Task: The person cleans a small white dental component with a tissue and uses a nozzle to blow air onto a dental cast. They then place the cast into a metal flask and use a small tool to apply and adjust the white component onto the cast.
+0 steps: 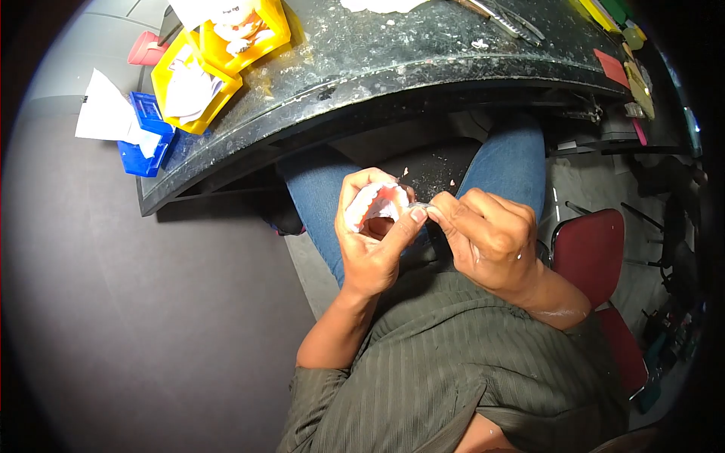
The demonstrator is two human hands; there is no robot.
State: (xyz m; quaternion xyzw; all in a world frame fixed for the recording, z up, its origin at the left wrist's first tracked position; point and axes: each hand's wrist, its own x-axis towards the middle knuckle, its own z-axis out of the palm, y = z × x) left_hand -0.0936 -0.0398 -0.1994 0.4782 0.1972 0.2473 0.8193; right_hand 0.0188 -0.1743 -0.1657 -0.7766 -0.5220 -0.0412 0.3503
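My left hand (368, 249) is wrapped around a denture (387, 200) with a row of white teeth and a pink, arched inner side. It is held over my lap, its hollow side turned up. My right hand (487, 234) is closed just to the right, fingertips pinched on a small, thin, shiny tool (421, 205) whose end meets the denture's right edge beside my left thumb. Most of the tool is hidden in my fingers. Small pink and white crumbs lie on the dark surface beyond my hands.
A worn dark workbench (362, 57) curves across the front. On its left are yellow bins (236, 72) with dental pieces and papers, and a blue bin (147, 155). Metal tools (502, 16) lie at the back. A red chair (589, 253) stands at my right.
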